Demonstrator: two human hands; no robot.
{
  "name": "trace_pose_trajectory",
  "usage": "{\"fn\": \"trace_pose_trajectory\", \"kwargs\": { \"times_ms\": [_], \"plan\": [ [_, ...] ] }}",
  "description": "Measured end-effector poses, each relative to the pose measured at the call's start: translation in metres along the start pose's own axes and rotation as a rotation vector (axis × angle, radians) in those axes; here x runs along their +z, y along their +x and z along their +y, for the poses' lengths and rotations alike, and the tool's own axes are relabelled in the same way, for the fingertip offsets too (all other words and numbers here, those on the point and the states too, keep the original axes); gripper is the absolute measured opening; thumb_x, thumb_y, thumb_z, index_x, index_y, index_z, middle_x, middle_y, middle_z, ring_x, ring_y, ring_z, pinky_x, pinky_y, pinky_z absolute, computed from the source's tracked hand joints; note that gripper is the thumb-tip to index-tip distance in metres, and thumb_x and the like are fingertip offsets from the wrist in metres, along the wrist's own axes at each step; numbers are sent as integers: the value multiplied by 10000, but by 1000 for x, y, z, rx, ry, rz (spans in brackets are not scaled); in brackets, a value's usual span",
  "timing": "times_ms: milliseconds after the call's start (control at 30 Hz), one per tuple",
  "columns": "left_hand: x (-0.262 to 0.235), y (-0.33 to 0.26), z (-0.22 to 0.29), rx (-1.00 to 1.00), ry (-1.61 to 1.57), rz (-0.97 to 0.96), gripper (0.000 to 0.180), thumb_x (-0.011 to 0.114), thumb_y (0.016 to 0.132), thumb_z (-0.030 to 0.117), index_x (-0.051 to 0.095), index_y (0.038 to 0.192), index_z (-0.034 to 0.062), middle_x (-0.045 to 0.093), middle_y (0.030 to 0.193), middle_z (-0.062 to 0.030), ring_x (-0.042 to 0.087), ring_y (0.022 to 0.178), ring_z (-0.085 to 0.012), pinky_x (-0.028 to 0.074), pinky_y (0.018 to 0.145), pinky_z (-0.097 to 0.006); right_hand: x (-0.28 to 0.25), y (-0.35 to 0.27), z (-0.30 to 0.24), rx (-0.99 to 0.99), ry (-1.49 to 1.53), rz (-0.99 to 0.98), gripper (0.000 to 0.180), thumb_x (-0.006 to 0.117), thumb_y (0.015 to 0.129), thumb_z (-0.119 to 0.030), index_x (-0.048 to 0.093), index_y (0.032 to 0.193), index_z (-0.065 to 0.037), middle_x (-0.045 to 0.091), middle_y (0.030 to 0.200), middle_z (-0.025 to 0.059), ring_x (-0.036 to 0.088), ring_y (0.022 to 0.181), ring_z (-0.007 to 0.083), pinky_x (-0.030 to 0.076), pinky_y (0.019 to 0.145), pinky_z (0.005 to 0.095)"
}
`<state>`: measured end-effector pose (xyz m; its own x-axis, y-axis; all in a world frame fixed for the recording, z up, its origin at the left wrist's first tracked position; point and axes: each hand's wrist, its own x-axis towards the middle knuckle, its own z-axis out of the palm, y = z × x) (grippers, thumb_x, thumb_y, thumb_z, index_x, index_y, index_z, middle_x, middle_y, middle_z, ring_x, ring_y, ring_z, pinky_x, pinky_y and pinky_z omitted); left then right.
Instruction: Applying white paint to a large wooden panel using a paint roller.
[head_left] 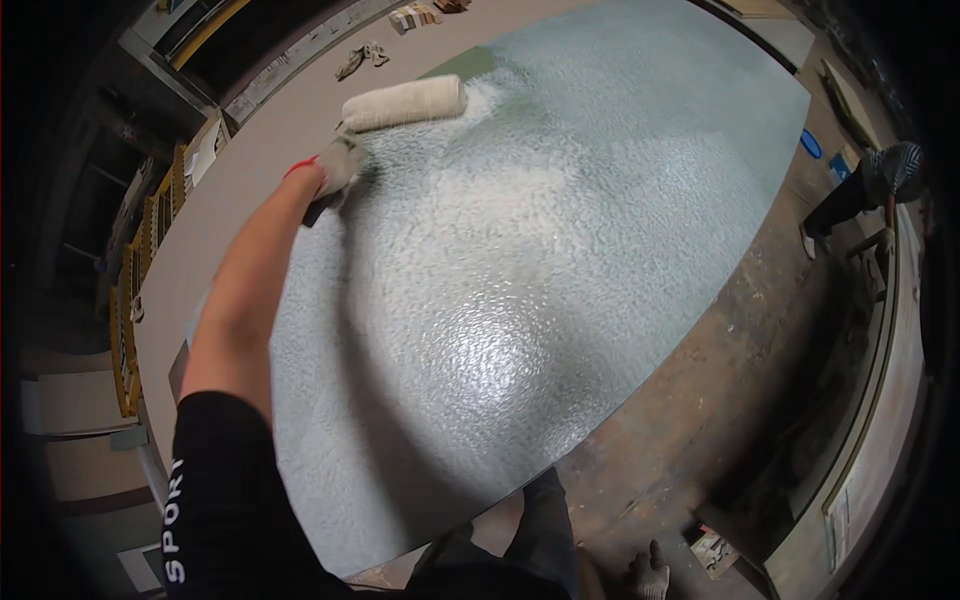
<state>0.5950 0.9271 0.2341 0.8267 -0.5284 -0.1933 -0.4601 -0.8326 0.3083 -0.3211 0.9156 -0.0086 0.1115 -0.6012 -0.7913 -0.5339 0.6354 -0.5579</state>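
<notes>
My left hand [342,165], in a pale work glove with a red cuff, is closed around the handle of a paint roller. The wide, fluffy cream paint roller [405,103] rests on a large board [640,230] near its far left edge. Wet whitish coating covers most of the board, with a stippled texture and a bright glare in the middle. A greener patch [462,64] shows beside the roller's far side. At the lower edge, right of my legs, my gloved right hand [650,577] hangs low with its fingers apart, partly cut off by the frame.
Brownish boards lie under and left of the coated one. Crumpled gloves [362,60] and small wooden blocks [415,17] sit beyond the roller. A person [885,180] stands at the far right, near a blue lid-like disc [811,145]. Yellow metal racking [125,340] lines the left.
</notes>
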Motion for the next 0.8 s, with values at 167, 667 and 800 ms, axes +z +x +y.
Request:
{"fn": "trace_pose_trajectory", "kwargs": {
  "times_ms": [167, 667, 800],
  "plan": [
    [15, 15, 45, -141, -12, -115, 499, 378, 1034, 357, 638, 1163, -48, 718, 1037, -261, 718, 952, -349, 553, 838, -460, -6, 11, -75, 177, 6, 13, 630, 606, 1009, -175, 361, 1570, -29, 543, 736, 24, 529, 546, 151, 474, 486, 319],
    [26, -469, -27, -345, 97, -410, 539, 476, 1028, 480, 605, 1144, -30, 690, 976, -320, 679, 956, -491, 525, 831, -556, 48, 16, -112, 260, -455, -254, 733, 631, 955, -221, 320, 1599, -60, 645, 859, 130, 652, 584, 233, 576, 527, 372],
    [18, -422, -4, -306, 48, -410, 504, 450, 1043, 453, 605, 1064, -26, 699, 951, -299, 688, 945, -466, 541, 816, -523, 39, 68, -120, 216, -526, -301, 740, 630, 953, -238, 317, 1599, -57, 648, 874, 132, 658, 591, 230, 581, 535, 368]
  ]
}}
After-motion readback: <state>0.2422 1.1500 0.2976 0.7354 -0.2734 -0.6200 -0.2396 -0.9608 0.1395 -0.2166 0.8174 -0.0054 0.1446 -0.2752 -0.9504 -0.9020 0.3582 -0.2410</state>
